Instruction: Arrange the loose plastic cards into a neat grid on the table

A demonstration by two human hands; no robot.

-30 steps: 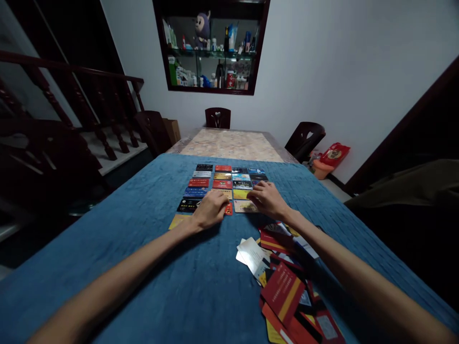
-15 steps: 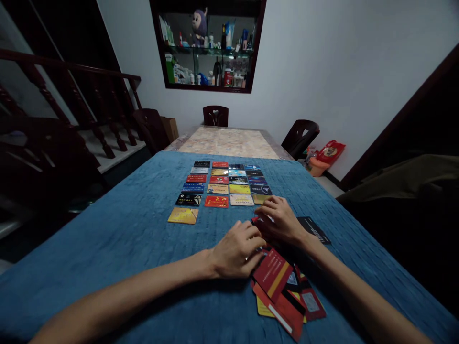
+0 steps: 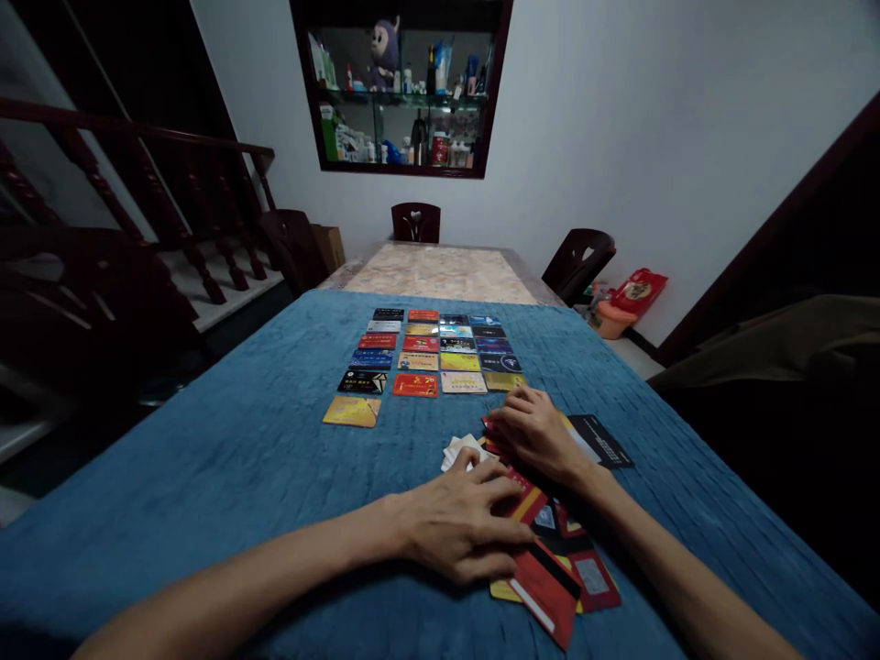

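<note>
My left hand [image 3: 462,521] lies palm down over the left side of a loose pile of cards, fingers spread. Under and beside its fingertips are a red card with a black stripe [image 3: 548,587] and a dark red card [image 3: 597,579]. White cards [image 3: 462,449] show just beyond its thumb. My right hand [image 3: 533,429] rests with bent fingers over the upper part of the pile, touching red cards; what its fingertips hold, if anything, is hidden. A black card [image 3: 600,442] lies right of that hand. Ahead, several cards are laid in columns, including a gold card [image 3: 352,412] at front left.
A blue cloth [image 3: 261,477] covers the near part of the table; the far part shows a marble-like top [image 3: 446,270]. Chairs [image 3: 579,264] stand around it. A wall cabinet [image 3: 405,170] holds bottles and a plush toy. An orange tub [image 3: 611,319] sits on the floor at right.
My left hand has moved nearer and spread its fingers over the pile, uncovering white cards. The red striped card on top has shifted under it. My right hand has barely moved.
</note>
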